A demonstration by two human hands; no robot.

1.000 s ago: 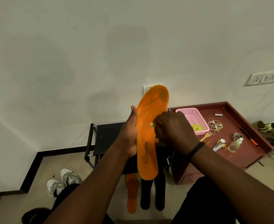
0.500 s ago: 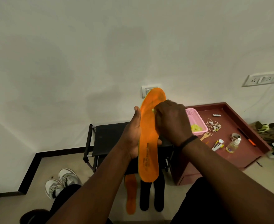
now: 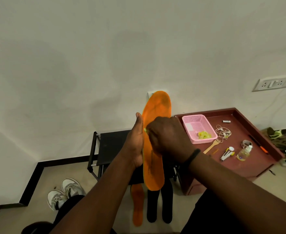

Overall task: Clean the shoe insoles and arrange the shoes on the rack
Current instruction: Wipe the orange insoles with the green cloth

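Orange insole (image 3: 154,149) stands upright in mid-air in front of the person, heel end down, above the black shoe rack (image 3: 111,146).

Head view, hands. Left hand (image 3: 136,142) supports the insole from behind along its left edge, thumb up, palm flat against it; the fingers behind are hidden, so how far they curl cannot be told. Right hand (image 3: 168,139) is curled tight over the insole's face, and a small yellow-green scrap (image 3: 145,130) shows at its fingertips; it appears to be a wipe or cloth pressed to the surface, though too little is exposed to be sure.

Head view, progress. Judged state: cleaning is under way on this one insole. Dark smudging shows on its toe area and down its middle, so this piece does not look finished. A second orange insole (image 3: 137,205) and two black insoles (image 3: 159,203) lie on the floor at the foot of the rack; whether they are cleaned cannot be told. A pair of white sneakers (image 3: 66,193) sits on the floor to the rack's left, not on the rack, so arranging is not done.

Head view, change. Against the frame half a second earlier, the right hand sits lower on the insole, exposing more of the toe end. The left hand's support is unchanged.
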